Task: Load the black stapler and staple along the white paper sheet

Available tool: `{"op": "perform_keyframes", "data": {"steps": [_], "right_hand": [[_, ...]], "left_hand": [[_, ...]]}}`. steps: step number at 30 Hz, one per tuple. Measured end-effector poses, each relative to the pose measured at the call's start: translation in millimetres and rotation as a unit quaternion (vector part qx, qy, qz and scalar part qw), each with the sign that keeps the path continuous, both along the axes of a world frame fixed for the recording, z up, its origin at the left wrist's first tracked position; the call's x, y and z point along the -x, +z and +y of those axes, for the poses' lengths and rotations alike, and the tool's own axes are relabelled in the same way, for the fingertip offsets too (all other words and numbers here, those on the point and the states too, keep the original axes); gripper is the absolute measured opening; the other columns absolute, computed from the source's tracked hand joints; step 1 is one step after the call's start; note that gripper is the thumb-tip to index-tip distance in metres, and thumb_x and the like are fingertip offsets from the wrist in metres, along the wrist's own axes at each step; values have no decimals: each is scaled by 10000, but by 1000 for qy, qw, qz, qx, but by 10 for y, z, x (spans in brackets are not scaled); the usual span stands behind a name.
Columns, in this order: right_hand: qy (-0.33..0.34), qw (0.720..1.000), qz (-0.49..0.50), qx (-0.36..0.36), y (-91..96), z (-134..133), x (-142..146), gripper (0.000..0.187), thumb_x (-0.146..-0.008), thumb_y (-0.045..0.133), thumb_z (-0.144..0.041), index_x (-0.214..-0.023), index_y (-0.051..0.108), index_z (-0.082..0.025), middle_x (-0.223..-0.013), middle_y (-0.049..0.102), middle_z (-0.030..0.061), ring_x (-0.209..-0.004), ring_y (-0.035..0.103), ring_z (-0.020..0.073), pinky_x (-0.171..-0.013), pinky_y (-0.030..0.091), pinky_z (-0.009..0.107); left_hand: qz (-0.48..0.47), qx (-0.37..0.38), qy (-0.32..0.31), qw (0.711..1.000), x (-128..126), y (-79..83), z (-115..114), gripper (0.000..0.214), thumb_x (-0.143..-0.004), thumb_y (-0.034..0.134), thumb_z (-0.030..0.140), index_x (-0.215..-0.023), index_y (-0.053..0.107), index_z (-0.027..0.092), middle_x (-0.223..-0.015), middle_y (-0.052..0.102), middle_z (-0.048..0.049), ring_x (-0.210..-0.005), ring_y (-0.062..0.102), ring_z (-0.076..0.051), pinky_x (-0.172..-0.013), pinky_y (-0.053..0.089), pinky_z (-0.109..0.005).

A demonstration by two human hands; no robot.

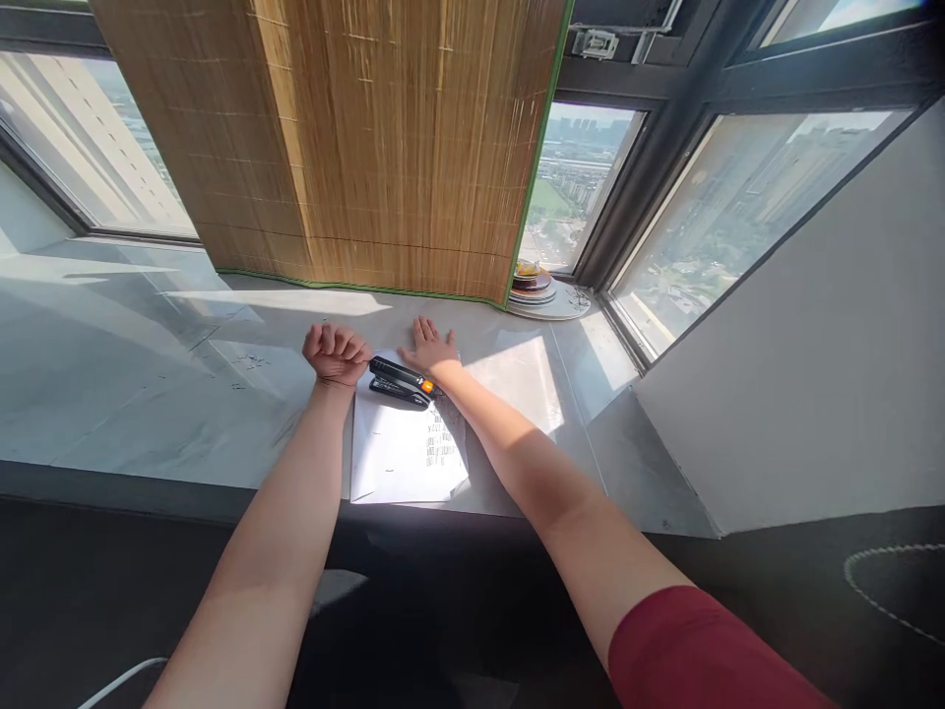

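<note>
Sunlight is falling across the pale windowsill (148, 394) in the middle of the frame, where a sheaf of white paper (403, 458) is lying at the near edge. A black stapler (401, 381) with an orange tab is sitting on the top of the sheets, just above centre. The left hand (336, 353) is curling into a clenched fist just left of the stapler's end; whether it is touching cannot be told. The right hand (429, 347) is lying released, palm down with fingers spreading, just above and to the right of the stapler, its wrist meeting the orange end. A bamboo blind (369, 148) is hanging across the upper centre, and stacked plates (547, 292) are sitting to its lower right.
</note>
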State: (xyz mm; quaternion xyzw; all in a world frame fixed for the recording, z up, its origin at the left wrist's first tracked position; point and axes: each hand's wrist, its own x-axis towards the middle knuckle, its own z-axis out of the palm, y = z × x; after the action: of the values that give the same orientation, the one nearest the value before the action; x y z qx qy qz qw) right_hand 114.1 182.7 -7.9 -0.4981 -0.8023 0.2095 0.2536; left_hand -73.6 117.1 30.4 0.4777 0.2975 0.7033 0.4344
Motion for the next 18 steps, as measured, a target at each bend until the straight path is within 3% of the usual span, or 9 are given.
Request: {"op": "perform_keyframes", "data": {"steps": [5, 8, 10, 13, 15, 18], "right_hand": [[-21, 995, -100, -3, -22, -45, -625, 836, -1170, 468, -668, -1744, 350, -71, -1838, 222, 237, -1735, 201, 384, -1393, 86, 727], [-56, 985, -159, -18, 24, -103, -1106, 784, -1187, 396, -585, -1774, 297, -76, -1844, 215, 219, -1745, 193, 346, -1398, 128, 711], [-70, 978, -195, -23, 48, -114, -1340, 785, -1185, 363, -567, -1776, 285, -56, -1840, 220, 229, -1744, 199, 335, -1399, 167, 681], [-81, 976, -201, -24, 57, -85, -1466, 797, -1174, 383, -553, -1773, 284, -37, -1831, 237, 253, -1739, 210, 344, -1395, 205, 649], [-82, 978, -191, -24, 56, -50, -1437, 799, -1164, 424, -558, -1766, 312, -46, -1817, 284, 259, -1726, 242, 363, -1388, 229, 638], [-79, 984, -156, -41, 85, -3, -1374, 710, -1161, 450, -514, -1721, 420, -79, -1764, 418, 242, -1677, 351, 368, -1370, 285, 608]], "left_hand": [[27, 27, -46, 998, -228, 68, 11, 788, -972, 523, 913, -604, 403, 227, -513, 239, 59, -437, 246, -103, -435, 274, -262], [170, 16, -83, 982, -490, -28, 79, 585, -940, 698, 789, -769, 605, 237, -629, 484, 28, -535, 420, -123, -509, 377, -270], [338, -8, -68, 939, -664, -121, 107, 401, -965, 739, 623, -879, 704, 233, -803, 674, -34, -717, 597, -175, -667, 518, -317], [565, -69, -17, 822, -854, -223, 88, 156, -981, 705, 341, -1054, 796, 237, -1189, 789, -104, -1193, 682, -298, -1063, 550, -466], [646, -91, 1, 758, -921, -253, 55, 265, -992, 649, 231, -1207, 805, 243, -1378, 763, -114, -1370, 628, -340, -1182, 487, -511], [688, -92, -15, 720, -953, -273, 26, 432, -1050, 528, 162, -1407, 752, 258, -1491, 727, -111, -1401, 638, -319, -1186, 487, -473]]}}
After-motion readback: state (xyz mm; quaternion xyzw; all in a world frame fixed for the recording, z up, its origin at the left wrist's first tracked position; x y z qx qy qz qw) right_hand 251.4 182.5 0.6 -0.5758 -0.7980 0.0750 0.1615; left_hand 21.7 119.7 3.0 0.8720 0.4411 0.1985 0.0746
